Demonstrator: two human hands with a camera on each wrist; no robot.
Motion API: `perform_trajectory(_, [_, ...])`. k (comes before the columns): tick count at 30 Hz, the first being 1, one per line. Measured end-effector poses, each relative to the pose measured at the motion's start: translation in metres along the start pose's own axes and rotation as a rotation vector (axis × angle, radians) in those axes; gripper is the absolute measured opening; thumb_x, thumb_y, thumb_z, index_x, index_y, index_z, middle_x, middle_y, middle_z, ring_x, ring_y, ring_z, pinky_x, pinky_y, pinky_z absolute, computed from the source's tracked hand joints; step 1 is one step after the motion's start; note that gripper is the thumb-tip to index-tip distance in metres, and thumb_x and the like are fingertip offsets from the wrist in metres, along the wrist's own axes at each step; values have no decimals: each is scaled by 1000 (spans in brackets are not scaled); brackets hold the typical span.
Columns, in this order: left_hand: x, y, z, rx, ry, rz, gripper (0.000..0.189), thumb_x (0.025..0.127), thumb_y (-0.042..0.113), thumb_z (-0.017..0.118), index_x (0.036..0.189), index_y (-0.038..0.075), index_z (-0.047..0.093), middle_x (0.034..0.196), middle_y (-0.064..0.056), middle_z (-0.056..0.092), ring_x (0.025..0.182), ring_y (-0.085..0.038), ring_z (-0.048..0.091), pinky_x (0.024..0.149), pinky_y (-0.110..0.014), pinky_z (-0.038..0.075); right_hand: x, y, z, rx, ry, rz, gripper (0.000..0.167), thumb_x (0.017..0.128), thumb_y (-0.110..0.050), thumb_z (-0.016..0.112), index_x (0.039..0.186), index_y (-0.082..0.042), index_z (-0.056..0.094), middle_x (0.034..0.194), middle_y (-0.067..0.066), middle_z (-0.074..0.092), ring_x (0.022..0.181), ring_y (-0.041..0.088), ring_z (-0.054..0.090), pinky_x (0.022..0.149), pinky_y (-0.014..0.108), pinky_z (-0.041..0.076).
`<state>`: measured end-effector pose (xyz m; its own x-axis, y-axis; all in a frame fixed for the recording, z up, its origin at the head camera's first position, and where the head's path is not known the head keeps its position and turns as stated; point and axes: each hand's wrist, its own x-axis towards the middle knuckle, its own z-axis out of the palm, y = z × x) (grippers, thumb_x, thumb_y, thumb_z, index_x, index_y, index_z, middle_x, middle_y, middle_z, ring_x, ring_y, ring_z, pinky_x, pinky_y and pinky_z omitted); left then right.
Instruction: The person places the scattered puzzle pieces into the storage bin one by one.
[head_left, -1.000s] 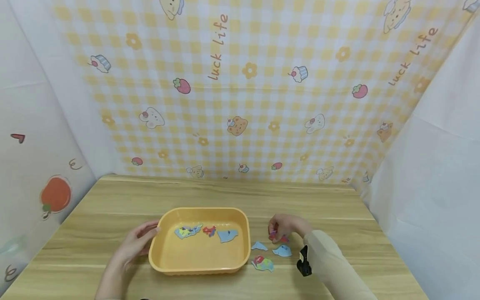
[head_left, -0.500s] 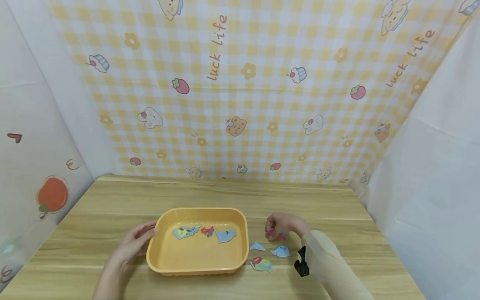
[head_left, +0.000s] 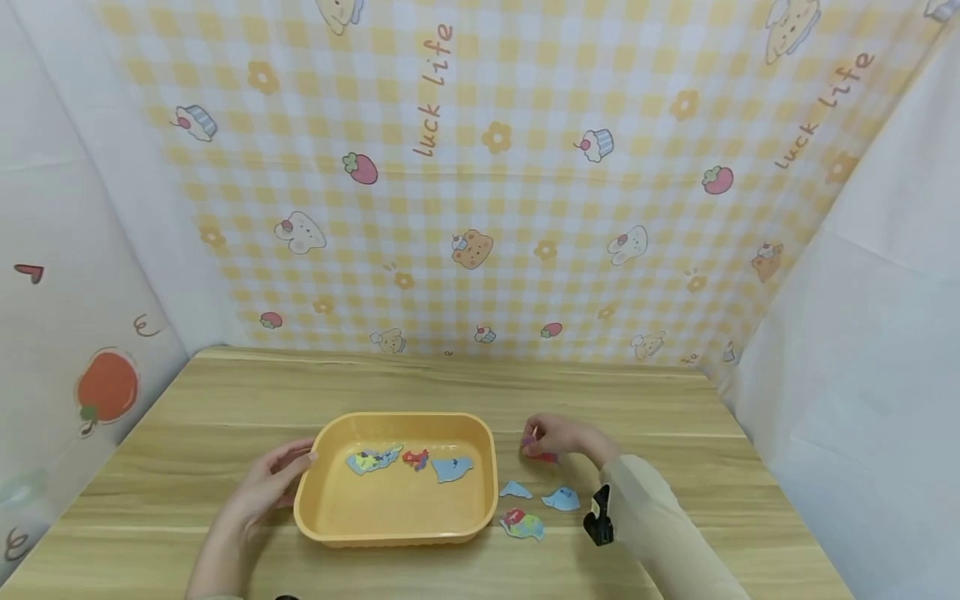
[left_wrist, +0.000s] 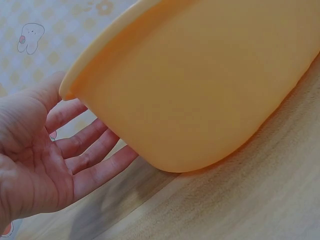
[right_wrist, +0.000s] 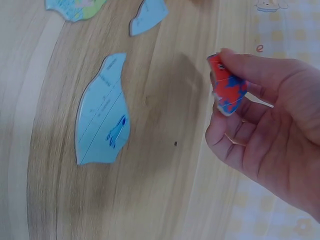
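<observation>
My left hand (head_left: 261,487) holds the left side of a yellow plastic tray (head_left: 390,521). Its thumb lies at the rim, and in the left wrist view the fingers (left_wrist: 100,172) reach along the outer wall, tips hidden behind it. Right of the tray, my right hand (head_left: 564,435) pinches a red and blue puzzle piece (right_wrist: 230,89) between thumb and fingers, lifted off the table. Below that hand lie a light blue piece with a dark blue drawing (right_wrist: 102,117), a small blue piece (head_left: 516,490) and a green piece with a red patch (head_left: 522,525).
Inside the tray lie a yellow and blue piece (head_left: 372,459), a red piece (head_left: 415,459) and a light blue piece (head_left: 452,468). The wooden table (head_left: 637,400) ends at a checked cloth backdrop (head_left: 525,200). White cloth hangs at both sides.
My right hand has risen and moved slightly left and away from me, carrying the red and blue puzzle piece. My left hand and the tray stay where they were.
</observation>
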<state>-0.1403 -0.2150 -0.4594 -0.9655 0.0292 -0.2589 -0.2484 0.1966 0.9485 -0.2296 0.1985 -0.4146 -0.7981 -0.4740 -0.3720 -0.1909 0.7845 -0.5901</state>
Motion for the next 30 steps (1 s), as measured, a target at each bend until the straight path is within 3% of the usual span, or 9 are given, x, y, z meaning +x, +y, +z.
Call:
perform_trajectory(6, [1,0,0,-14,4,-9,57,92,29,52,137,-2,33,140,-27,37,96,-10,59,82,-40,56,6,-4,-3,40,26,-31,11,87,-14,61,90,-5,57,77,2,53,67,11,47,56,18,40])
perform_trajectory(13, [1,0,-1,-2,-3,-5,57,93,30,51,137,-1,32,140,-27,36,100,-14,58,83,-41,55,9,-11,-6,61,32,-61,11,88,-13,60,92,-3,58,76,2,53,62,10,47,52,18,40])
perform_trajectory(24, [1,0,-1,-14,-2,-19,58,92,30,52,137,-1,33,138,-25,40,93,-9,60,81,-37,56,9,-20,-12,62,42,-59,13,87,-13,62,93,-2,59,78,5,56,64,11,49,54,18,43])
perform_trajectory(30, [0,0,0,-7,5,-22,58,92,30,52,137,-1,32,139,-26,38,97,-13,60,81,-38,56,10,-27,-14,74,44,-111,14,86,-13,62,94,-1,60,77,4,57,62,11,49,53,19,44])
